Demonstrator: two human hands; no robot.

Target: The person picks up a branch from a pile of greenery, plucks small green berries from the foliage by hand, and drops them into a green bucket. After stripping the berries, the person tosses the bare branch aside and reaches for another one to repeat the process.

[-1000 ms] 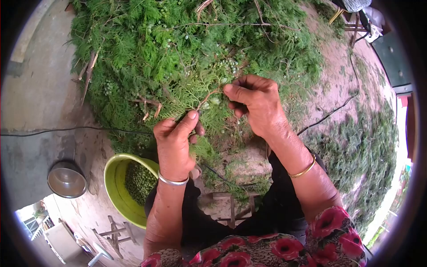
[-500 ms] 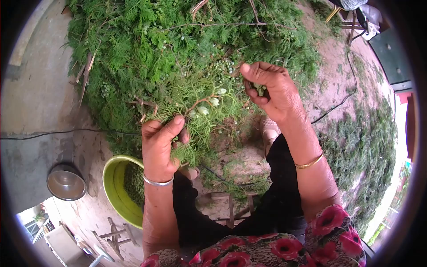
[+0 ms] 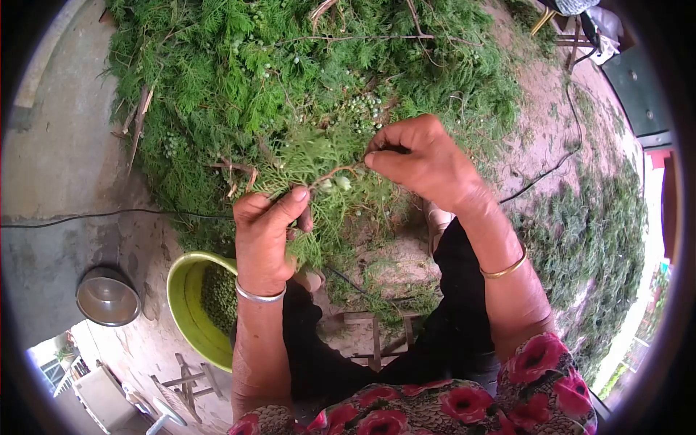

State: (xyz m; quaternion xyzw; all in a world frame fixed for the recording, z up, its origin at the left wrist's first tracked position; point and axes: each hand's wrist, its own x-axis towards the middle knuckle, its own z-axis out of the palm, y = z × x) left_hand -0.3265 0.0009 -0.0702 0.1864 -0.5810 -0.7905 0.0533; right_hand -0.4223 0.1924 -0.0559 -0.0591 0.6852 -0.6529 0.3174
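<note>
A leafy green sprig [image 3: 310,156] with a thin brown stem is pinched between the thumb and fingers of my left hand [image 3: 270,225]. Pale green cones [image 3: 342,183] hang on its stem, just right of my left fingertips. At the stem's far end, the thumb and forefinger of my right hand [image 3: 428,159] are pressed together on a cone or the stem tip, which the fingers mostly hide. What the other right fingers hold is hidden.
A large pile of green branches [image 3: 217,80] lies ahead. On my left stand a lime-green bucket [image 3: 190,319] holding small green cones and a metal bowl [image 3: 109,299]. Black cables [image 3: 540,185] cross the ground. More greenery [image 3: 580,254] is spread at the right.
My right hand has moved left and down to the sprig, and its thumb and forefinger have closed at the stem's end. Fewer pale cones show on the stem. My left hand has barely shifted.
</note>
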